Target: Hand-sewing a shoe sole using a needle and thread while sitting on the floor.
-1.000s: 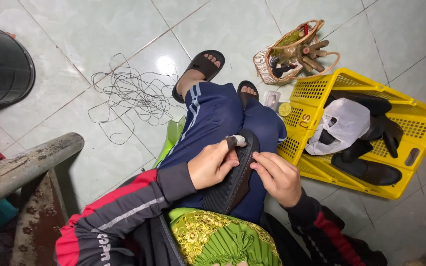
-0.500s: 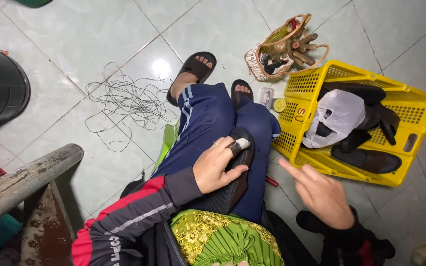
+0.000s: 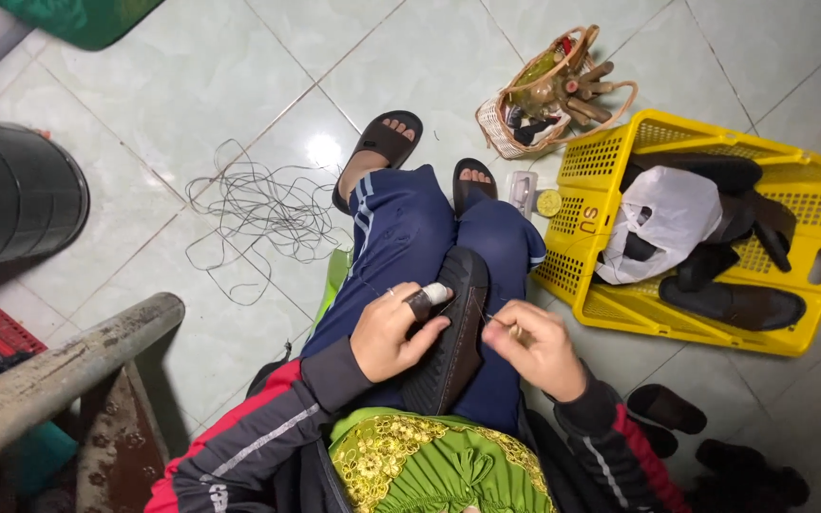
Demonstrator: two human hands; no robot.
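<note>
A black shoe (image 3: 455, 332) lies sole-up along my lap, over blue trousers. My left hand (image 3: 393, 330) grips its side, and the index finger wears a white and dark wrap. My right hand (image 3: 536, 348) is just right of the shoe, fingers pinched on a thin needle with a fine thread running back to the shoe. Both sleeves are black with red stripes.
A yellow plastic crate (image 3: 610, 313) at right holds black shoes and a white plastic bag (image 3: 669, 220). A small woven basket (image 3: 510, 128) of tools stands beyond it. Loose dark thread (image 3: 257, 220) tangles on the tiled floor at left. A black bin (image 3: 11, 195) stands far left.
My right hand swung out to the right, away from the shoe, then came back beside it, pinched on the needle. The left hand kept its hold on the shoe.
</note>
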